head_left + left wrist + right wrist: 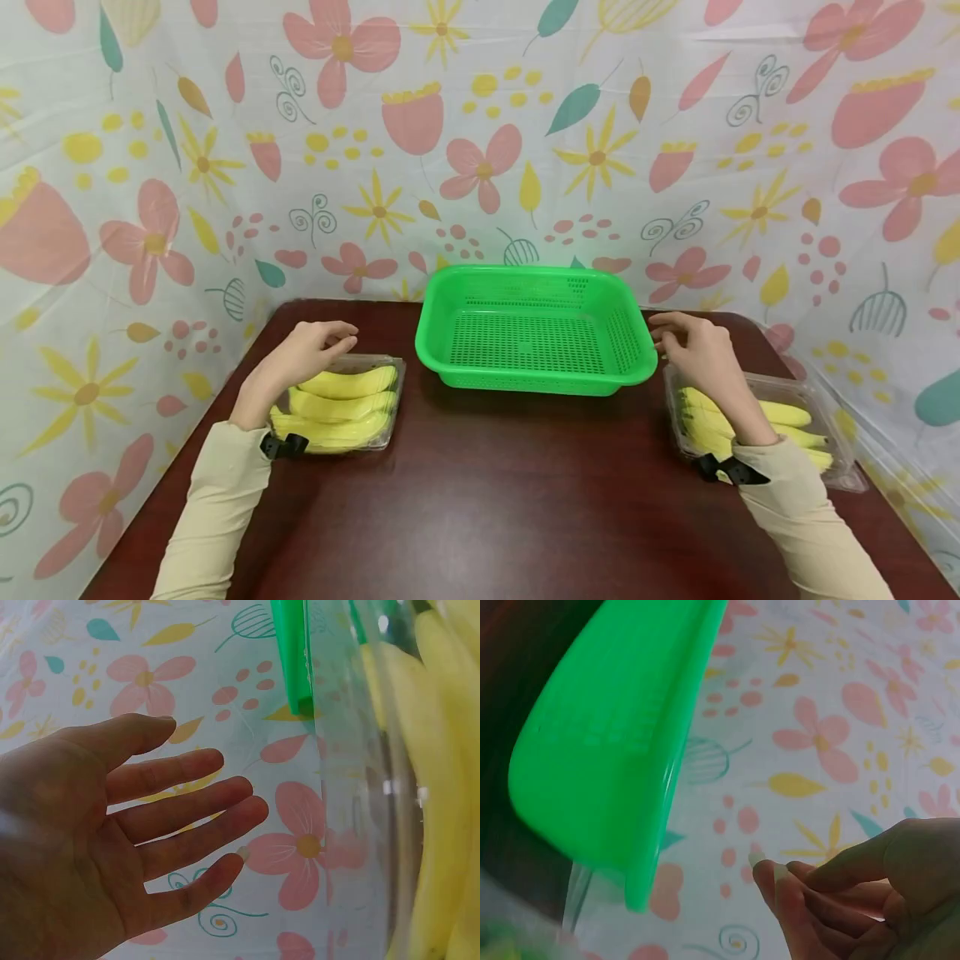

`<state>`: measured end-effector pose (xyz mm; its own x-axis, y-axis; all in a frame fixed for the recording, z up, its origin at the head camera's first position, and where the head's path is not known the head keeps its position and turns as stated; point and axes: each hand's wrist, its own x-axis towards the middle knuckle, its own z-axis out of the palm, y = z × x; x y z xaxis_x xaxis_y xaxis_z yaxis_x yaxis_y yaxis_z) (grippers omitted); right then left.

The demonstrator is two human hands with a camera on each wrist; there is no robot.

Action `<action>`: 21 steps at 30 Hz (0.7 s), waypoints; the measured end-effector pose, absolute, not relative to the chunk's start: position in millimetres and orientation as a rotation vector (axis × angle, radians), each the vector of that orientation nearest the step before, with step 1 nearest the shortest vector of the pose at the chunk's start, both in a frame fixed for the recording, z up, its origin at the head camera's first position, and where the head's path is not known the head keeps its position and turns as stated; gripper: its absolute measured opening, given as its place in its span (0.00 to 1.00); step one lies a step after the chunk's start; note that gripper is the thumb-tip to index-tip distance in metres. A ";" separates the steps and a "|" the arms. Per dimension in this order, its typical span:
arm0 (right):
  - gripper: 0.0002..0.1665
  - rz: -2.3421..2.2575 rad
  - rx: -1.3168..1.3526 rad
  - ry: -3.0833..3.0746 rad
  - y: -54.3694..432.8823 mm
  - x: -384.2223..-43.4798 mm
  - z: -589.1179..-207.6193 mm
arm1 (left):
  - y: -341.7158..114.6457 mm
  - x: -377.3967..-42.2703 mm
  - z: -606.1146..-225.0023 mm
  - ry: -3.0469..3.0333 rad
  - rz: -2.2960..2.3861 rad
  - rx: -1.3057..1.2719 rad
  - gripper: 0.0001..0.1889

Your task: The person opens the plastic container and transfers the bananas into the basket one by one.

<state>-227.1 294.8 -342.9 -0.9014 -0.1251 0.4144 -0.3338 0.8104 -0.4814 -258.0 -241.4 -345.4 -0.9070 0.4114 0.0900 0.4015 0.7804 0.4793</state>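
Head view. From where I stand, the green basket (pixel 525 382) sits at twelve o'clock on the counter (pixel 487 500); no banana shows in it. The clear left container (pixel 401 400) at ten o'clock holds bananas (pixel 345 408); the clear right container (pixel 840 433) at two o'clock holds further bananas (pixel 783 414). The left hand (pixel 311 346) hovers at the far side of the left container; the right hand (pixel 701 350) hovers just beside the basket's three o'clock end.

Left wrist view. The left fingers (pixel 210 834) are spread apart and hold nothing. The container wall stands at three o'clock, apart from them.

Right wrist view. The right fingers (pixel 791 915) are curled, tips close together — no object visible between them. The basket lies at ten o'clock, not touched.

Judged step: approach, before any grip. The next move probably calls for lowering both hands toward the bananas — the right toward five o'clock — and gripping gently.
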 end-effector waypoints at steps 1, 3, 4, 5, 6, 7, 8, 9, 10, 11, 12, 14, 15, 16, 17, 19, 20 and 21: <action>0.17 0.813 0.350 -2.632 292.2 -226.1 -343.1 | -242.2 -257.5 -346.3 2.946 0.788 0.679 0.20; 0.18 0.847 0.358 -2.644 286.3 -224.5 -342.9 | -243.5 -255.9 -347.8 2.951 0.802 0.681 0.20; 0.19 0.865 0.362 -2.652 282.9 -223.7 -342.6 | -244.2 -255.1 -348.6 2.957 0.810 0.679 0.20; 0.20 0.877 0.366 -2.659 279.5 -223.0 -342.1 | -245.0 -254.1 -349.3 2.962 0.822 0.670 0.19; 0.20 0.888 0.368 -2.667 275.9 -222.2 -341.5 | -245.9 -252.8 -350.0 2.965 0.838 0.662 0.19; 0.20 0.896 0.372 -2.676 272.3 -221.6 -341.0 | -246.9 -251.4 -350.8 2.972 0.850 0.648 0.19; 0.20 0.905 0.375 -2.681 268.6 -221.0 -340.4 | -247.7 -250.0 -351.3 2.979 0.869 0.631 0.19; 0.20 0.914 0.379 -2.685 265.0 -220.4 -339.9 | -248.6 -248.7 -351.9 2.986 0.888 0.613 0.19; 0.20 0.924 0.383 -2.688 261.4 -219.8 -339.4 | -249.5 -247.3 -352.3 2.995 0.905 0.604 0.18; 0.20 0.936 0.389 -2.690 257.9 -219.0 -339.0 | -250.5 -246.0 -352.8 3.001 0.926 0.591 0.18; 0.20 0.950 0.395 -2.691 254.6 -218.2 -338.6 | -251.3 -244.7 -353.1 3.009 0.946 0.580 0.18; 0.19 0.985 0.411 -2.688 248.3 -216.7 -338.2 | -252.3 -242.3 -353.5 3.023 0.987 0.559 0.17; 0.19 1.000 0.421 -2.683 245.5 -216.0 -338.2 | -252.9 -241.3 -353.5 3.027 1.010 0.548 0.16; 0.19 1.015 0.430 -2.678 243.0 -215.3 -338.3 | -253.6 -240.4 -353.8 3.032 1.030 0.538 0.16; 0.19 1.032 0.436 -2.673 240.8 -214.8 -338.6 | -254.1 -239.5 -354.0 3.032 1.054 0.526 0.16; 0.19 1.063 0.450 -2.667 236.8 -213.9 -339.4 | -254.7 -237.9 -354.2 3.032 1.091 0.508 0.16; 0.18 1.076 0.457 -2.665 235.0 -213.6 -340.1 | -255.0 -237.2 -354.5 3.028 1.109 0.498 0.16; 0.18 1.088 0.464 -2.667 233.1 -213.2 -340.8 | -255.7 -236.8 -355.3 3.022 1.122 0.491 0.16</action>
